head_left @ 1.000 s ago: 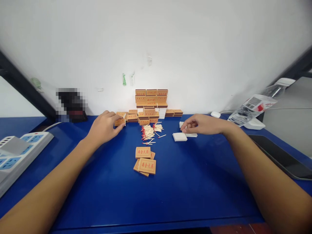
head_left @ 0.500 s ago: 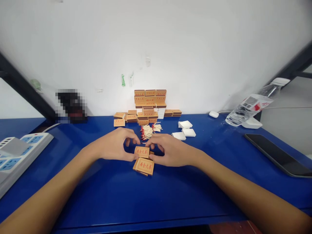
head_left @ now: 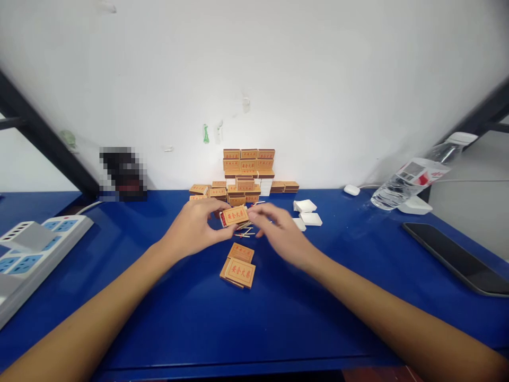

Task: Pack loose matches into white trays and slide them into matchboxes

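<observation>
A matchbox (head_left: 234, 215) with red lettering is raised off the table, and red match heads show at its left end. My left hand (head_left: 199, 223) grips that left end between thumb and fingers. At the right end, the fingers of my right hand (head_left: 278, 228) pinch the box; this hand is slightly blurred. Loose matches (head_left: 243, 233) lie under and behind the raised box, partly hidden by it. Closer to me, several matchboxes lie in a small overlapping pile, with one matchbox (head_left: 240, 272) on top.
Stacked matchboxes (head_left: 248, 165) stand against the wall. White trays (head_left: 310, 218) sit right of the matches. Farther right are a tilted water bottle (head_left: 409, 175) and a phone (head_left: 453, 257). A power strip (head_left: 47, 249) lies on the left of the blue table (head_left: 254, 329).
Both hands have lifted a matchbox from the pile and moved it away from me, over the loose matches. Its match-head end now shows. The view has shifted slightly.
</observation>
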`<state>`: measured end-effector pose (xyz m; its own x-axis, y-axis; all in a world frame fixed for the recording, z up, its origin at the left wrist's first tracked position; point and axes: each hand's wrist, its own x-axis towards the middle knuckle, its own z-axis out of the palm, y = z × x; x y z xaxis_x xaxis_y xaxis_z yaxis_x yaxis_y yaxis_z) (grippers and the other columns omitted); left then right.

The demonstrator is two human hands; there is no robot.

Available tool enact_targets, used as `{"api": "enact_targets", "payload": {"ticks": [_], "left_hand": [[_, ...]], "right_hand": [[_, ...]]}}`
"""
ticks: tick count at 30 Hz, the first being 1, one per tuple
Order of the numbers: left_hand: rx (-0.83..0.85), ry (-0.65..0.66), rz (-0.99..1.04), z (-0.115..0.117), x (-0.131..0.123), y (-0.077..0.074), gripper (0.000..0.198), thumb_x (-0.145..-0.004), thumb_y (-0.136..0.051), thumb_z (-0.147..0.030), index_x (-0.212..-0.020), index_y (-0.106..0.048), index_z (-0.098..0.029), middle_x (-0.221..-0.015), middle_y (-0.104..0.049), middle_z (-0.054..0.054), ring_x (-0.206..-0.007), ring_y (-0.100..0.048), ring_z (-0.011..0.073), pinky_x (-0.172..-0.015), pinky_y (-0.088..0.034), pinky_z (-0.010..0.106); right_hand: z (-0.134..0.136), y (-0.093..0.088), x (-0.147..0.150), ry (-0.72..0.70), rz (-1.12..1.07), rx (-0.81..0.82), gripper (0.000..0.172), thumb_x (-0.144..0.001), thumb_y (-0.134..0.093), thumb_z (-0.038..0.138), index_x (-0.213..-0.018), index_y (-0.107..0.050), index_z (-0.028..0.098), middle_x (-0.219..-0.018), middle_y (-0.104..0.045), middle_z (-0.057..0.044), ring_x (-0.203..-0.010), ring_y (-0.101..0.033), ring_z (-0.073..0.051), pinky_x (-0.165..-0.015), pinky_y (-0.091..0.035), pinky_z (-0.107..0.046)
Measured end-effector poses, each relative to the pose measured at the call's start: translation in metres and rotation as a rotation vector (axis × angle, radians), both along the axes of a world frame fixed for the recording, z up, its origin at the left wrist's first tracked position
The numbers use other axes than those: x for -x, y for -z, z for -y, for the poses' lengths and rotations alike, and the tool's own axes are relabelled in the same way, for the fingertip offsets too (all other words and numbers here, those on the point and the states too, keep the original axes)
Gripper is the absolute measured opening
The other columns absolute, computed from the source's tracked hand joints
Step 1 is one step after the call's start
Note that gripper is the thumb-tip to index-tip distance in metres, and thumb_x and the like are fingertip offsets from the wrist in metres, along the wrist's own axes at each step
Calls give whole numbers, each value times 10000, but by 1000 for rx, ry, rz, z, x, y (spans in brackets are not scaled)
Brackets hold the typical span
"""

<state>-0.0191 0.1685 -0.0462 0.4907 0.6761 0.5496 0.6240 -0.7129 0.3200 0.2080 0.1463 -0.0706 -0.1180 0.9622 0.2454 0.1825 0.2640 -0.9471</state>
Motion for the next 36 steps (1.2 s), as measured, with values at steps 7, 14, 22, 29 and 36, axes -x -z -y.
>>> {"api": "enact_targets", "payload": {"ticks": [7,14,22,29,36], "left_hand": [[-22,83,6,5,-6,8,361,-896,-788,-426,-1204,-766,-237,-984,-806,44,-808,-725,201,-719,-545,314],[41,50,30,-2,-1,14,401,-876,-812,-481,-1210,-770,-263,-1013,-820,27,-803,-750,196,-715,-586,308],[60,30,112,-1,-1,7,328,-853,-838,-422,-1122,-795,-239,-942,-817,6,-723,-711,157,-704,-575,291],[67,-32,150,-6,2,7,324,-855,-822,-447,-1093,-796,-230,-1030,-820,34,-710,-703,153,-699,-587,297],[6,31,122,0,-3,12,355,-872,-819,-419,-1166,-773,-224,-978,-816,19,-750,-707,158,-735,-582,299]], "right_hand": [[7,1,6,-102,-159,248,266,-918,-695,462,-851,-701,205,-1026,-723,-97,-909,-651,-204,-632,-549,-290],[-5,2,-7,-26,-135,229,258,-862,-724,438,-768,-680,202,-943,-718,-86,-784,-606,-175,-592,-518,-292],[-19,-8,-24,-1,-126,215,225,-817,-749,407,-766,-693,195,-955,-729,-97,-806,-613,-184,-590,-510,-282],[-42,-22,-70,182,9,163,301,-828,-767,467,-756,-703,182,-681,-597,-29,-564,-461,-115,-474,-349,-262],[-19,-12,-38,-97,5,285,448,-783,-808,609,-712,-614,212,-570,-433,55,-487,-308,-82,-451,-178,-261]]}}
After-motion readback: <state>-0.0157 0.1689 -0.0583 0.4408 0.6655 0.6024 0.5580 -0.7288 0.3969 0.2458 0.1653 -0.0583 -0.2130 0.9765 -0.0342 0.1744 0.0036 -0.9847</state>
